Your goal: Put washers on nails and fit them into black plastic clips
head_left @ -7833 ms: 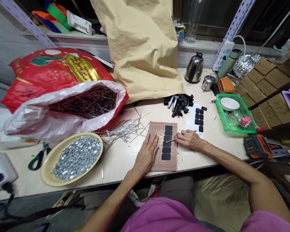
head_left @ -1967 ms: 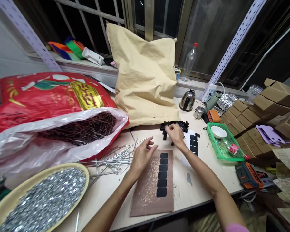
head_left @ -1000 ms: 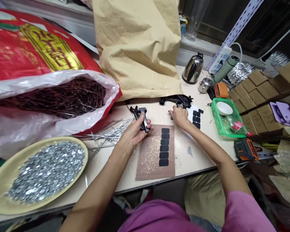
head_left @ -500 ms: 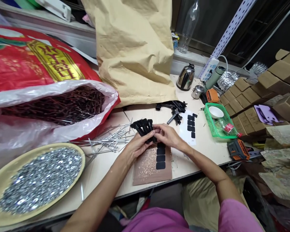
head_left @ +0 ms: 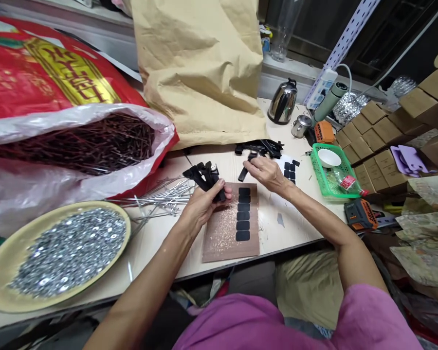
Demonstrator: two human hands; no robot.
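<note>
1. Several slim black pieces [head_left: 203, 177] fan out above the left hand [head_left: 201, 201], seen from the head camera, its thumb clamping the bundle against curled fingers over the upper left part of a brown board [head_left: 211, 250].
2. Across the table [head_left: 160, 262], the right hand [head_left: 270, 172] pinches a single black piece [head_left: 243, 173] just beyond the board's far edge, the fingertips partly hidden.
3. The board's near edge lies close to the table's front edge; bare tabletop stretches from the board toward a green basket [head_left: 345, 195], while metal rods [head_left: 164, 206] crowd the left hand's outer side.
4. The bundle's long axes slant from lower right to upper left, wider ends pointing away from the person; the single piece tilts the other way, its lower end aimed toward the board.
</note>
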